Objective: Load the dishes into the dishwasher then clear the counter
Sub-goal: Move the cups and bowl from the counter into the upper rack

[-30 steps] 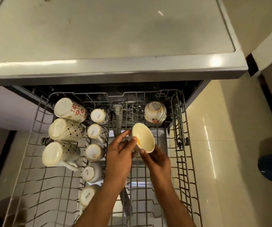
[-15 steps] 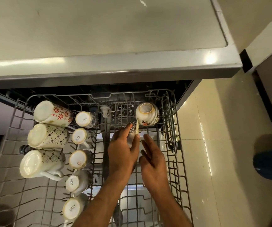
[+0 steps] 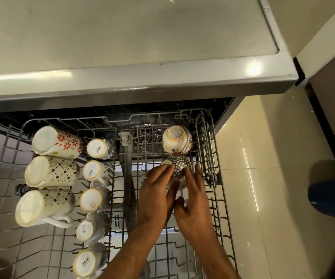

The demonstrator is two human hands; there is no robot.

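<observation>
A small dark bowl with white dots [image 3: 179, 167] sits upside down in the pulled-out upper dishwasher rack [image 3: 216, 178], right behind a cream flowered bowl [image 3: 177, 142]. My left hand [image 3: 157, 191] touches the dotted bowl's left side with straight fingers. My right hand [image 3: 192, 196] lies against its right side, fingers straight too. Three tall patterned mugs [image 3: 51, 172] lie along the rack's left edge. A row of several small cups [image 3: 93, 199] runs beside them.
The grey countertop [image 3: 122, 47] overhangs the rack at the top. Cream floor tiles [image 3: 253, 188] lie to the right, with a dark blue object [image 3: 331, 196] at the right edge. The rack's front right part holds bare tines.
The bowl has been turned from mouth-up to upside down and set into the rack behind the flowered bowl. Both hands have moved forward with it, and their fingers have straightened.
</observation>
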